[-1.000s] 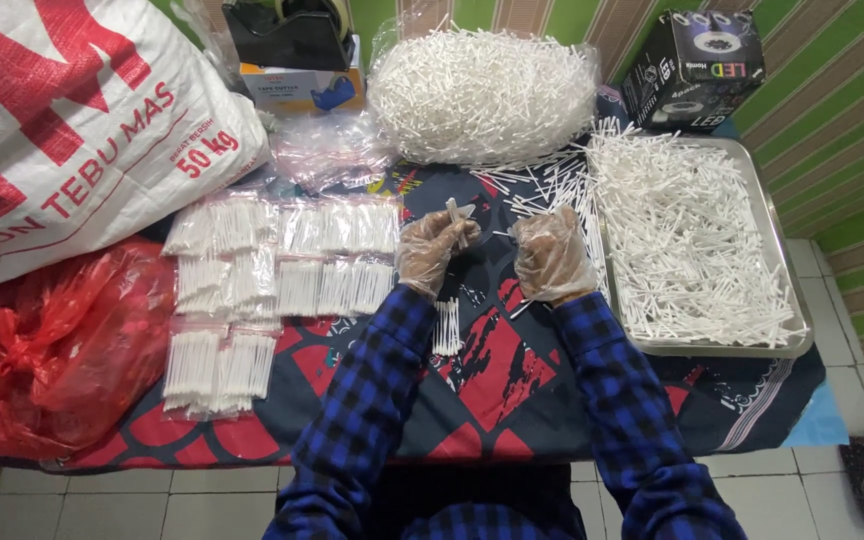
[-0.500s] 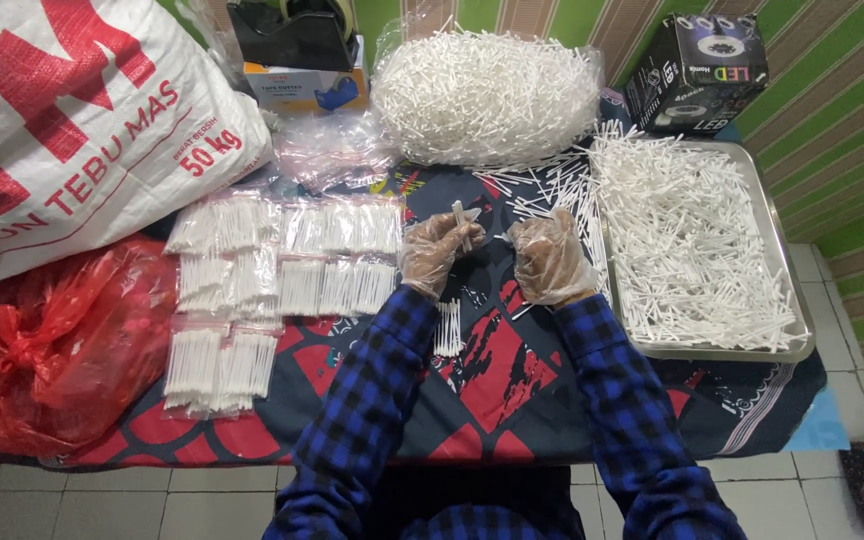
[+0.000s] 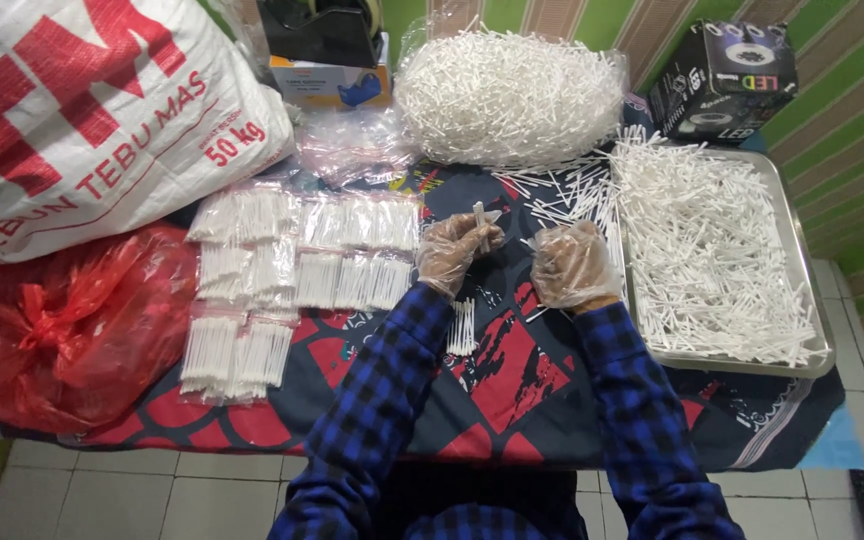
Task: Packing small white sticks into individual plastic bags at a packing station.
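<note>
Both hands wear clear plastic gloves over blue checked sleeves. My left hand [image 3: 455, 250] is closed around a small bunch of white sticks [image 3: 481, 218] that stands upright above its fingers. My right hand [image 3: 572, 264] hovers beside it, fingers curled, next to loose white sticks [image 3: 562, 195] on the patterned cloth [image 3: 512, 370]. I cannot tell if the right hand holds any. A small bundle of sticks [image 3: 462, 327] lies on the cloth just below my left wrist.
A metal tray [image 3: 820, 300] full of white sticks sits at the right. Several filled clear packets [image 3: 297, 265] lie at the left, a clear bag of sticks [image 3: 507, 90] at the back. A white sack [image 3: 82, 110], red plastic bag [image 3: 62, 320] and black box [image 3: 722, 85] surround them.
The view has shifted slightly, so everything sits a little further right. My hands stay close together with the bunch of sticks still held in the left.
</note>
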